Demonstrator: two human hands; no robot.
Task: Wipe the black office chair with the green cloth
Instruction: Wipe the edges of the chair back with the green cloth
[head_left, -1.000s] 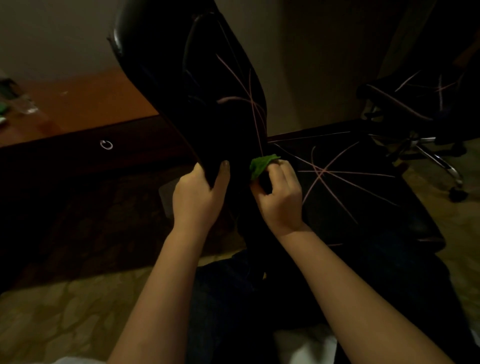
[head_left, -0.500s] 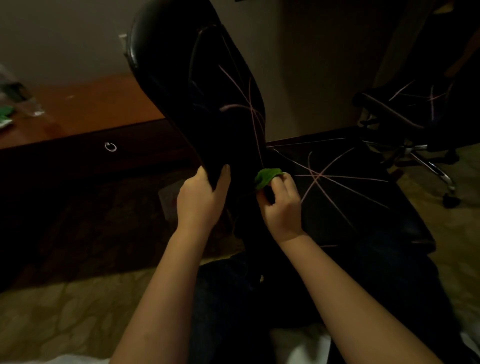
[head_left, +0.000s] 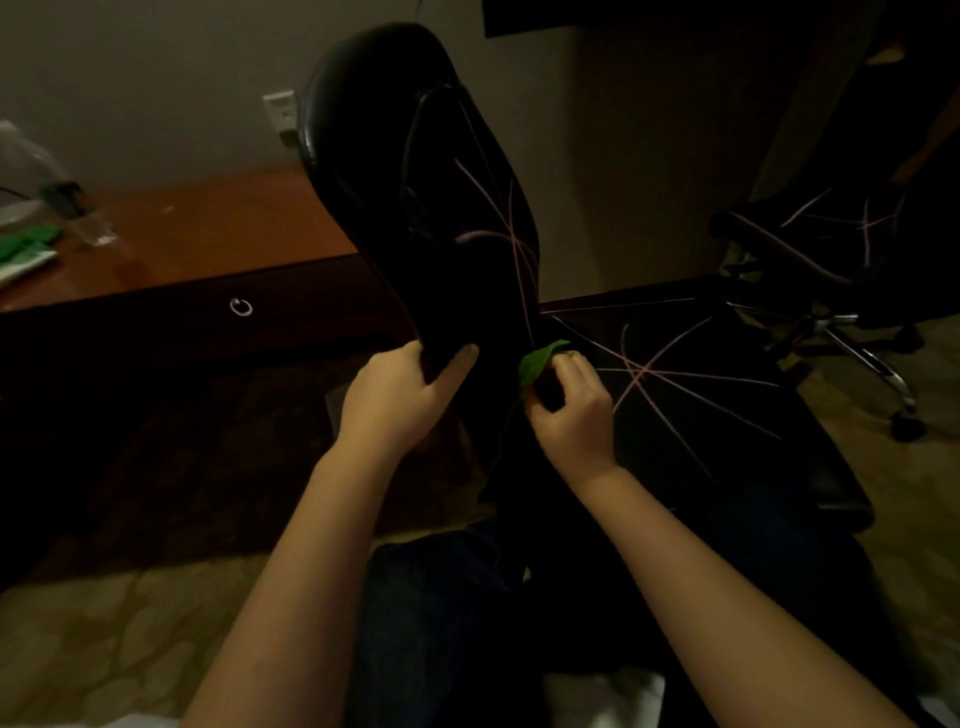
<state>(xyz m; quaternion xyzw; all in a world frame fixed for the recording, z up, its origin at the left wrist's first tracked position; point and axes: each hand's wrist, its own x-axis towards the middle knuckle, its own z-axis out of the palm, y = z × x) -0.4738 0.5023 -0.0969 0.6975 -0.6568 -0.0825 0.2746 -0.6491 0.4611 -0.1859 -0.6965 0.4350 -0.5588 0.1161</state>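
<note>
as the head camera looks down past two bare forearms, the black office chair (head_left: 426, 208) fills the middle of the dim view, its backrest rising tilted toward the upper left and its seat (head_left: 701, 405) spreading out to the right. thin pink lines cross both the backrest and the seat. the left hand (head_left: 395, 400) grips the lower edge of the backrest, thumb lying on the near face and the other fingers wrapped behind it. the right hand (head_left: 569, 410) has its fingers curled, pinching the green cloth (head_left: 537, 361). the cloth is bunched small and sits just right of the backrest's base, where backrest and seat meet; only a leaf-shaped fold of it shows above the fingers. whether the cloth actually touches the chair surface cannot be told in the dark.

behind the chair to the left stands a wooden desk (head_left: 208, 234) with a ring pull (head_left: 240, 307) on its dark drawer front. at its far left edge lie some green items (head_left: 23, 244) beside a clear plastic bottle (head_left: 88, 218). a wall outlet (head_left: 280, 106) shows just left of the backrest's top. a second chair (head_left: 831, 244), also marked with pink lines, stands at the right on a chrome wheeled base. patterned carpet (head_left: 104, 623) covers the floor.
</note>
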